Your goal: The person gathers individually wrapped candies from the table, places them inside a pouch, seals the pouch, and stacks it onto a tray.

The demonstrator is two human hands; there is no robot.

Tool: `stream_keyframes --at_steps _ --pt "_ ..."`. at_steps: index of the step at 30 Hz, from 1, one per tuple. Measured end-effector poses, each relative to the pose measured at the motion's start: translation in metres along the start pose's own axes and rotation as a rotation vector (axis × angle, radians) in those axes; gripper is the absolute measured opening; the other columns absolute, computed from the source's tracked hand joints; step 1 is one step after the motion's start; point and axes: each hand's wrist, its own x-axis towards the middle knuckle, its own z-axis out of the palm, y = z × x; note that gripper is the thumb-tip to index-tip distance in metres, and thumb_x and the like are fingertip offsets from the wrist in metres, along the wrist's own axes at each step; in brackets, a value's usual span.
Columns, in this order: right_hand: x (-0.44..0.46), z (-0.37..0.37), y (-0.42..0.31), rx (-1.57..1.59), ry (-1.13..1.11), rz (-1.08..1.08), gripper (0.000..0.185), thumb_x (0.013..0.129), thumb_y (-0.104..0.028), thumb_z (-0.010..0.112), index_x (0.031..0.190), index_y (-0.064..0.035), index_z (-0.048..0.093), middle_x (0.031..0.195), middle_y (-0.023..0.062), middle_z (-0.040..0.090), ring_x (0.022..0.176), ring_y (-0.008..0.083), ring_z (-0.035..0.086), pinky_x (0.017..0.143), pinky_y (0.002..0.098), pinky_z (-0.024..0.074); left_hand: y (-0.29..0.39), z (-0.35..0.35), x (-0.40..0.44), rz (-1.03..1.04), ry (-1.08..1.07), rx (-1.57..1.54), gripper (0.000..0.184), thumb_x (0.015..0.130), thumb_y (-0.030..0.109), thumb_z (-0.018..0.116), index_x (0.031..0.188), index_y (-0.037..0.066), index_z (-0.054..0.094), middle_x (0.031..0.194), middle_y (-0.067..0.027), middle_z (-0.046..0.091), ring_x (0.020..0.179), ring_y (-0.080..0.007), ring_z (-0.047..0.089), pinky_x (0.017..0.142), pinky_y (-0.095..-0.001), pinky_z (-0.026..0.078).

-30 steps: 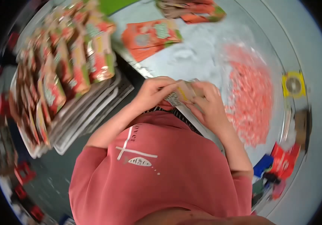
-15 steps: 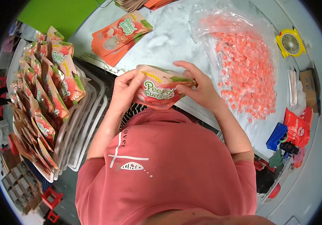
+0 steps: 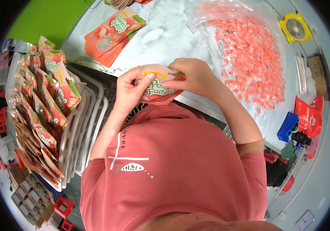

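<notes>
A printed "Peeled Fudge" pouch [image 3: 160, 88] is held up in front of my chest, at the table's near edge. My left hand [image 3: 132, 86] grips its left side, with the thumb on the printed front. My right hand [image 3: 192, 79] is closed on the pouch's upper right corner, its fingers partly hidden. Beyond my hands lies a fanned stack of flat pouches [image 3: 111, 36] on the table. To the right, many small pink wrapped pieces [image 3: 249, 61] lie spread in and out of a clear plastic bag [image 3: 195, 13].
At the left, stacked white baskets [image 3: 90, 123] hold many filled pouches [image 3: 44, 104]. A yellow fan [image 3: 295, 27], a cardboard box [image 3: 319, 77], a red bag [image 3: 307, 117] and a blue object [image 3: 287, 126] line the right side. A green surface [image 3: 53, 23] is at the upper left.
The pouch, seen small and blurred at first, turned its printed front up. Since then my right hand's raised fingers have closed on its corner. The whole view has shifted.
</notes>
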Motion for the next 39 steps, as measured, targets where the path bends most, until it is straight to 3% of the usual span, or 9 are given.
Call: stream_keyframes --at_steps 3,11,14,17,20,22,28,34,39 --pt "0.007 0.000 0.003 -0.083 -0.064 -0.028 0.040 0.083 -0.037 0.075 0.075 -0.0013 0.059 0.068 0.0101 0.053 0.062 0.0267 0.053 0.057 0.0378 0.0394 0.001 0.004 -0.001 0.111 -0.124 0.180 0.008 0.090 0.005 0.072 0.094 -0.002 0.071 0.069 0.0026 0.050 0.063 -0.0035 0.042 0.055 -0.0229 0.034" --pt "0.002 0.001 0.011 -0.030 -0.113 -0.046 0.043 0.088 -0.037 0.070 0.072 0.0000 0.054 0.064 0.0149 0.050 0.058 0.0316 0.049 0.056 0.0414 0.0383 -0.007 0.006 -0.004 0.095 -0.047 0.032 0.012 0.093 0.009 0.071 0.101 0.000 0.072 0.080 0.0033 0.064 0.067 -0.0012 0.052 0.056 -0.0189 0.040" --pt "-0.013 -0.008 0.022 -0.001 -0.185 -0.043 0.037 0.091 -0.033 0.069 0.080 0.0007 0.058 0.068 0.0165 0.053 0.061 0.0289 0.053 0.058 0.0397 0.0408 -0.007 0.006 -0.004 0.050 -0.047 -0.024 0.016 0.094 0.011 0.070 0.104 -0.001 0.072 0.084 0.0011 0.068 0.070 -0.0015 0.056 0.059 -0.0178 0.044" --pt "-0.030 -0.011 0.031 0.234 -0.231 0.086 0.027 0.093 -0.026 0.069 0.098 0.0005 0.064 0.076 0.0142 0.062 0.068 0.0186 0.059 0.063 0.0354 0.0457 -0.004 0.004 -0.002 -0.053 -0.053 -0.107 0.017 0.095 0.013 0.069 0.104 -0.001 0.072 0.085 -0.0009 0.070 0.072 -0.0028 0.058 0.062 -0.0190 0.046" --pt "-0.043 -0.009 0.036 0.446 -0.238 0.182 0.029 0.094 -0.019 0.069 0.115 0.0007 0.066 0.089 0.0068 0.070 0.080 0.0100 0.061 0.071 0.0308 0.0498 -0.002 0.003 -0.001 -0.194 -0.082 -0.149 0.018 0.097 0.015 0.067 0.102 -0.001 0.071 0.086 -0.0020 0.071 0.073 -0.0045 0.060 0.065 -0.0213 0.049" --pt "-0.050 -0.003 0.039 0.718 -0.119 0.246 0.027 0.094 -0.017 0.068 0.114 0.0013 0.067 0.090 0.0037 0.071 0.084 0.0097 0.063 0.076 0.0277 0.0507 -0.002 0.006 0.001 -0.103 -0.081 -0.231 0.019 0.098 0.017 0.065 0.102 -0.001 0.071 0.088 -0.0036 0.072 0.076 -0.0054 0.063 0.069 -0.0225 0.051" --pt "-0.062 0.012 0.042 1.000 0.079 0.349 0.027 0.096 -0.017 0.065 0.114 0.0015 0.069 0.091 0.0014 0.070 0.086 0.0065 0.061 0.082 0.0242 0.0480 -0.009 0.002 0.009 -0.131 -0.123 -0.259 0.026 0.102 0.022 0.059 0.106 -0.002 0.070 0.090 -0.0057 0.072 0.077 -0.0076 0.064 0.071 -0.0228 0.052" --pt "-0.048 0.035 0.050 1.246 0.250 0.273 0.026 0.098 -0.014 0.060 0.114 0.0053 0.067 0.087 -0.0003 0.068 0.077 0.0047 0.059 0.071 0.0206 0.0472 -0.009 0.008 0.018 -0.090 -0.013 -0.292 0.027 0.102 0.023 0.058 0.105 -0.002 0.071 0.092 -0.0069 0.073 0.077 -0.0098 0.066 0.073 -0.0250 0.053" --pt "-0.043 0.031 0.041 1.089 0.252 0.245 0.028 0.101 -0.017 0.056 0.114 0.0052 0.067 0.087 -0.0011 0.065 0.078 0.0052 0.056 0.075 0.0217 0.0460 -0.005 -0.001 0.020 -0.167 0.003 -0.484 0.032 0.103 0.026 0.056 0.108 -0.003 0.068 0.101 -0.0111 0.073 0.088 -0.0155 0.068 0.083 -0.0301 0.053"
